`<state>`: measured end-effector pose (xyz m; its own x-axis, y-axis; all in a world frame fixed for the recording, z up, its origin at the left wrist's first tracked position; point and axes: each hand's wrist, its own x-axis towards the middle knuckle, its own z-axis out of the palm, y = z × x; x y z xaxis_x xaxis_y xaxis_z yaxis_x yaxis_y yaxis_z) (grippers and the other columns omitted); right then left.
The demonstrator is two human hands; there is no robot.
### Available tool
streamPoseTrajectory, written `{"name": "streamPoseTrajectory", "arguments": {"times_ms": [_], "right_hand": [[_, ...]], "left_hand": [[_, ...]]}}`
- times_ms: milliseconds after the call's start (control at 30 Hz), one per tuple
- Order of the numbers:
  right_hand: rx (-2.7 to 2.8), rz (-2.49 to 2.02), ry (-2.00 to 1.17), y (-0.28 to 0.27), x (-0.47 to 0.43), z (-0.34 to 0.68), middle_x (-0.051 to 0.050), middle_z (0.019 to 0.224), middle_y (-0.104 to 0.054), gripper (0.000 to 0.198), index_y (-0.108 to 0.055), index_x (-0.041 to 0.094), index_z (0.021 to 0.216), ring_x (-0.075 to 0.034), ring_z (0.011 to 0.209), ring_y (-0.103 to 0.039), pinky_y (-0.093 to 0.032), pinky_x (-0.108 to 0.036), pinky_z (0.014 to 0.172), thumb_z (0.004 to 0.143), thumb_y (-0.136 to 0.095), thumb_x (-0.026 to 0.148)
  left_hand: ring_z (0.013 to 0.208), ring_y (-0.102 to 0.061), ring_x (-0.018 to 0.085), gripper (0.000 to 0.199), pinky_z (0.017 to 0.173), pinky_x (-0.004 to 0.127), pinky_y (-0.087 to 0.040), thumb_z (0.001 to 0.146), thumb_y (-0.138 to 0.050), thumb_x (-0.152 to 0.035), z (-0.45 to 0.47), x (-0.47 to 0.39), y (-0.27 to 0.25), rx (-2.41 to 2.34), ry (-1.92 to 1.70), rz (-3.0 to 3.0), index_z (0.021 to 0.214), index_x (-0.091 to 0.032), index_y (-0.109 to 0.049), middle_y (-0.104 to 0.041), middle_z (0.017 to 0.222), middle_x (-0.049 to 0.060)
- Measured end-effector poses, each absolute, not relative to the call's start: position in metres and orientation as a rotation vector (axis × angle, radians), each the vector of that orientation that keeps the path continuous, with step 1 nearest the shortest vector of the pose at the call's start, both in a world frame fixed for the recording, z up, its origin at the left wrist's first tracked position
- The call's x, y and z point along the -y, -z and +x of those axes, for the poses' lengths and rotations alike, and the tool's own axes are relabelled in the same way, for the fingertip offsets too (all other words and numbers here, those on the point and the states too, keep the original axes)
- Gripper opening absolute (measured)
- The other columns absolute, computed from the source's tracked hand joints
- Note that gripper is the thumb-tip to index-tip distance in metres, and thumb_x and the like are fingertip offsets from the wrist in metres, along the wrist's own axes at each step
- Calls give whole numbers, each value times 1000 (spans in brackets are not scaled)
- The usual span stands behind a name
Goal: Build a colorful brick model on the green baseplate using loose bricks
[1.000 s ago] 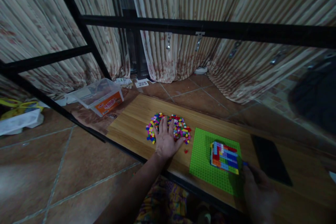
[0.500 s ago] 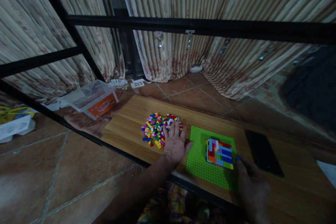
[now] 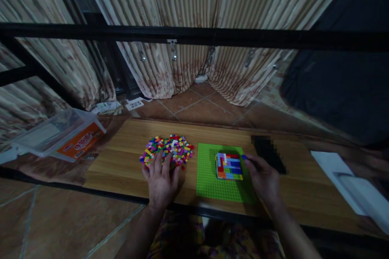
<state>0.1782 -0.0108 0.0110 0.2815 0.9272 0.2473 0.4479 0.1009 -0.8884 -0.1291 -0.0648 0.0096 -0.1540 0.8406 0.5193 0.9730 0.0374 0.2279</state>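
My left hand [image 3: 161,178] lies palm down over the near edge of a heap of small coloured building bricks [image 3: 179,147], its fingers spread. Whether a brick is under the fingertips is hidden. Between the thumb and fingertips of my right hand [image 3: 264,178] is a small blue brick [image 3: 244,157]. That hand is just right of a block built of many-coloured bricks [image 3: 229,166], which rests on a green studded baseplate [image 3: 209,188]. The built block has red, light blue, dark blue, orange and yellow-green rows on top.
Everything stands on a long wooden board [image 3: 115,162]. A dark flat object, partly pixelated [image 3: 269,153], lies behind my right hand. At the left is a clear plastic box with an orange label [image 3: 80,139]. White sheets [image 3: 340,178] are at the right, and a black bar [image 3: 194,34] crosses behind.
The view has turned to the right. My left hand has moved to the near-left side of the brick heap, and my right hand has come up beside the built block with the blue brick.
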Motion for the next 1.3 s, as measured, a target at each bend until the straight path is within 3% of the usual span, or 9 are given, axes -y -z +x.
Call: {"name": "streamPoseTrajectory", "arguments": {"times_ms": [133,333,567,800,1000,1300], "right_hand": [[1743,-1446,-473,-25,-4,176,-3,95,-72,29,-74,25,93,-21,92,-65,-50,-38,88,87,-53,43],[1940,-1393,-395,-29,-16,177,-2,89,-72,24,-75,27,84,-22,92,-62,-49,-39,87,88,-53,38],[1887,-1425,-537,-25,-19,180,-3,89,-69,24,-75,26,81,-20,90,-62,-48,-35,85,85,-56,40],[1719,-1417,-726,-19,-16,181,-6,102,-66,29,-76,25,92,-20,95,-63,-49,-35,84,83,-58,46],[1183,-1522,-802,-10,-16,175,-10,98,-73,43,-72,17,96,-24,89,-66,-52,-41,81,72,-67,52],[1210,-1632,-936,-1,-23,164,-8,96,-74,45,-73,18,100,-24,85,-67,-52,-39,78,67,-71,49]], "left_hand": [[125,-46,35,41,104,56,-28,91,-49,-38,-146,70,-1,2149,772,-1758,125,-15,-54,-50,138,19],[127,-45,32,40,105,51,-28,91,-49,-37,-145,68,2,2150,788,-1784,126,-19,-53,-50,138,16],[124,-47,32,38,103,49,-31,91,-49,-38,-146,67,2,2133,820,-1792,123,-18,-54,-54,133,16],[123,-48,32,38,103,49,-31,91,-48,-37,-146,67,1,2146,822,-1802,121,-16,-55,-54,133,17],[122,-49,31,37,103,48,-31,91,-49,-37,-147,67,3,2138,840,-1807,121,-17,-55,-55,132,15],[121,-49,32,36,103,49,-31,91,-50,-36,-147,67,4,2108,859,-1809,120,-16,-55,-55,131,16]]}}
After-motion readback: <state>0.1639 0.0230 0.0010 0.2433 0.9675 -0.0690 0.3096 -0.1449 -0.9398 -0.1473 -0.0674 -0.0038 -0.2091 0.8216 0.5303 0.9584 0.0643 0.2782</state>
